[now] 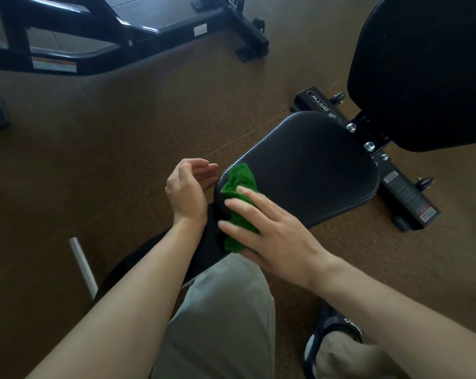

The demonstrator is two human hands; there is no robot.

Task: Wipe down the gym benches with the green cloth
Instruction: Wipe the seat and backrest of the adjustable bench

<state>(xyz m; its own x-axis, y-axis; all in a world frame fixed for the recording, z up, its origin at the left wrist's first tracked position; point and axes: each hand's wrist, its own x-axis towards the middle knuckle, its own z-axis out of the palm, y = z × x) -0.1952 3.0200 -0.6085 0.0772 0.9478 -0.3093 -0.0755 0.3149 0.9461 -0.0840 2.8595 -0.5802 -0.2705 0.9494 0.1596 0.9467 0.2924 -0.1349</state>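
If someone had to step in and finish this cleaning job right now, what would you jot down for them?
Right hand: straight fingers press the green cloth onto the near-left edge of the seat pad.
Left hand: loosely curled, holds nothing, just off the pad's left edge.
Done: cannot tell how much of the pad is wiped; the cloth sits only at its near corner.
Left: the rest of the seat pad, the raised backrest, then the other equipment behind.

Brown floor [116, 149] carries a black machine frame [100, 47] at its far-left end, a dark sandal [332, 328] at its near-right, and a white tube [83, 266] near-left.
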